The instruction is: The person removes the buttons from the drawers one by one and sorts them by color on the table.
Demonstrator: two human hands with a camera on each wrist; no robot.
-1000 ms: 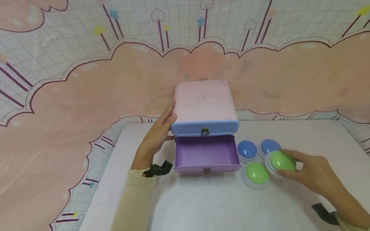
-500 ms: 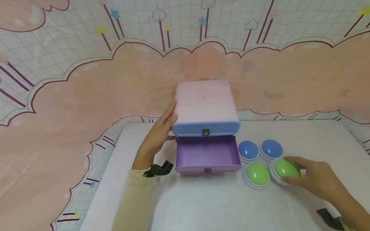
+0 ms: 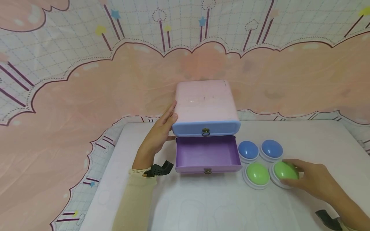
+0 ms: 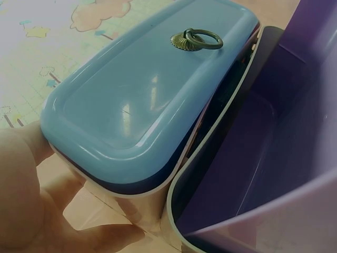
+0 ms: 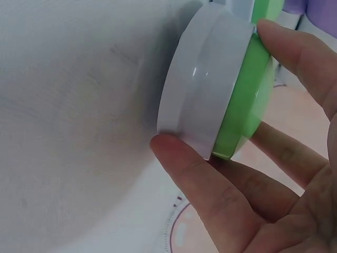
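Note:
A small pink drawer box has its blue upper drawer closed and its purple lower drawer pulled out with nothing inside. My left hand rests against the box's left side, fingers extended along it. My right hand holds a green dome push button with a white base, thumb and fingers around its edge. In the right wrist view, fingertips touch the white base and green dome, close over the table. Left of it sits a second green push button.
Two blue push buttons stand behind the green ones, right of the pulled-out drawer. All rest on a white table. A patterned pink cloth hangs behind the box. Metal ring pulls stick out from the drawer fronts.
My right hand has moved the green push button toward me and slightly right, down beside the other green one, uncovering the right blue button. My left hand stays against the box.

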